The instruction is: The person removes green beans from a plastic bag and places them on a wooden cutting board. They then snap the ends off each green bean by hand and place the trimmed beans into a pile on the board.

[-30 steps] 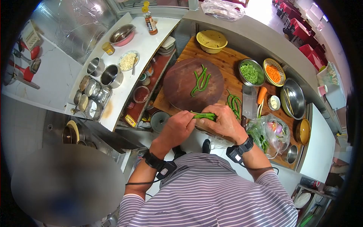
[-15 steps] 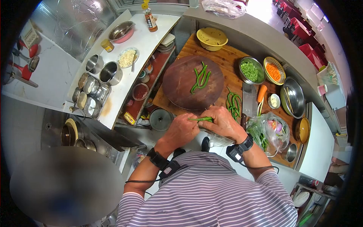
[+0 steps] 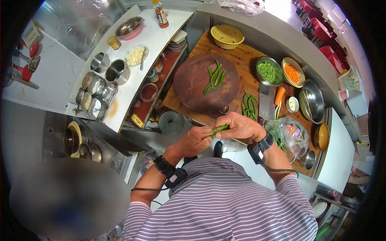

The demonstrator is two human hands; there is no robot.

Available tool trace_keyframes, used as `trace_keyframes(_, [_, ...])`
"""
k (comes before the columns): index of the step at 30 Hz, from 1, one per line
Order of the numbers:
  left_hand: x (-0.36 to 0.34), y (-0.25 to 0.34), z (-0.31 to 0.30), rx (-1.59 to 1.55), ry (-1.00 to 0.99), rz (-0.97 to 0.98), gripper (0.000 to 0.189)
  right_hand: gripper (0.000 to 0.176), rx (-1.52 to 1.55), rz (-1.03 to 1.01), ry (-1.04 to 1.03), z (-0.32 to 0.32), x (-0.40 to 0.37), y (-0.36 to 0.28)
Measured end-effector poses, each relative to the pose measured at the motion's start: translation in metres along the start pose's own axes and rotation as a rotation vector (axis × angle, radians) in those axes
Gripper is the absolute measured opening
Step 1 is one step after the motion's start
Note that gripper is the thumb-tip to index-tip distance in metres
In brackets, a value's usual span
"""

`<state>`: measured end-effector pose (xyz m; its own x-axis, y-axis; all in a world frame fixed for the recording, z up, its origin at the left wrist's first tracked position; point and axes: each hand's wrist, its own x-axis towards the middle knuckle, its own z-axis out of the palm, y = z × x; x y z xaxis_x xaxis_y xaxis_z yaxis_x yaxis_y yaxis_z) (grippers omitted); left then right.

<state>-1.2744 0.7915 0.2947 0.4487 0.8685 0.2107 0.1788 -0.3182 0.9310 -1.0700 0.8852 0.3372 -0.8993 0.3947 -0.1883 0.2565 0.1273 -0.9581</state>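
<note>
My left hand and my right hand meet in front of the round wooden chopping board, their fingers pinched on one green chili pepper. The pepper's stem end is at my right fingers; part of it is hidden by them. Several long green chilies lie on the board. To the board's right is a bunch of more green chilies, beside a cleaver lying flat.
Rightward stand a bowl of chopped green vegetable, a basket of carrot strips, a whole carrot, a steel bowl with chopsticks and a plastic bag of vegetables. Left, a white counter carries pots and seasoning tins.
My hands have shifted slightly right, and the pepper between them has tilted, its left end now lower. The view has shifted a little; the chilies on the board lie as before.
</note>
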Motion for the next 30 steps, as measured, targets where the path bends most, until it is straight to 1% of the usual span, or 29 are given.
trace_keyframes(2, [-0.003, 0.001, 0.0, -0.031, 0.0, -0.019, 0.015, 0.018, 0.015, -0.019, -0.034, 0.0, 0.002, 0.002])
trace_keyframes(4, [-0.004, 0.003, -0.004, -0.081, -0.06, 0.0, 0.017, 0.018, 0.096, -0.041, -0.053, -0.001, 0.003, 0.008])
trace_keyframes(5, [-0.008, 0.0, -0.005, -0.083, -0.059, -0.003, 0.017, 0.018, 0.098, -0.04, -0.055, -0.001, 0.003, 0.007])
trace_keyframes(7, [-0.016, -0.012, -0.005, -0.162, 0.108, -0.184, 0.019, 0.019, -0.003, -0.045, 0.036, -0.003, 0.003, 0.004])
trace_keyframes(8, [-0.019, -0.019, -0.009, -0.158, 0.107, -0.18, 0.019, 0.019, -0.006, -0.048, 0.038, -0.005, 0.004, 0.004])
trace_keyframes(10, [-0.023, -0.024, -0.015, -0.53, 0.213, -0.325, 0.024, 0.021, -0.124, -0.013, 0.066, -0.007, 0.004, 0.003])
trace_keyframes(11, [-0.025, -0.026, -0.015, -0.532, 0.212, -0.327, 0.024, 0.021, -0.122, -0.011, 0.066, -0.006, 0.003, -0.001])
trace_keyframes(13, [-0.021, -0.012, -0.021, -0.556, 0.323, -0.382, 0.028, 0.022, -0.178, 0.14, 0.018, -0.004, 0.004, -0.015])
trace_keyframes(14, [-0.021, -0.014, -0.023, -0.555, 0.326, -0.382, 0.028, 0.022, -0.179, 0.139, 0.017, -0.003, 0.007, -0.016])
trace_keyframes(16, [-0.018, -0.017, -0.027, -0.614, 0.279, -0.387, 0.029, 0.024, -0.344, 0.094, 0.005, 0.001, 0.009, -0.016])
trace_keyframes(17, [-0.016, -0.017, -0.028, -0.615, 0.281, -0.387, 0.029, 0.024, -0.345, 0.095, 0.003, 0.003, 0.01, -0.017])
trace_keyframes(19, [-0.013, -0.015, -0.03, -0.547, 0.24, -0.42, 0.025, 0.026, -0.457, 0.037, 0.031, 0.007, 0.011, -0.018])
trace_keyframes(23, [-0.008, -0.01, -0.032, -0.476, 0.212, -0.439, 0.022, 0.029, -0.542, 0.083, 0.008, 0.009, 0.014, -0.022])
trace_keyframes(25, [-0.006, -0.005, -0.03, -0.057, 0.115, -0.284, 0.021, 0.03, -0.637, 0.102, 0.006, 0.011, 0.015, -0.022])
trace_keyframes(26, [-0.004, -0.003, -0.029, -0.057, 0.115, -0.284, 0.021, 0.03, -0.638, 0.103, 0.006, 0.012, 0.015, -0.02])
trace_keyframes(28, [-0.002, 0.0, -0.027, 0.171, 0.076, -0.099, 0.02, 0.036, -0.762, 0.079, 0.039, 0.016, 0.016, -0.013])
trace_keyframes(29, [-0.002, 0.0, -0.027, 0.173, 0.074, -0.089, 0.02, 0.036, -0.77, 0.08, 0.046, 0.019, 0.018, -0.009])
trace_keyframes(30, [-0.004, -0.002, -0.026, 0.252, 0.022, -0.082, 0.018, 0.039, -0.84, 0.123, 0.003, 0.022, 0.02, -0.007])
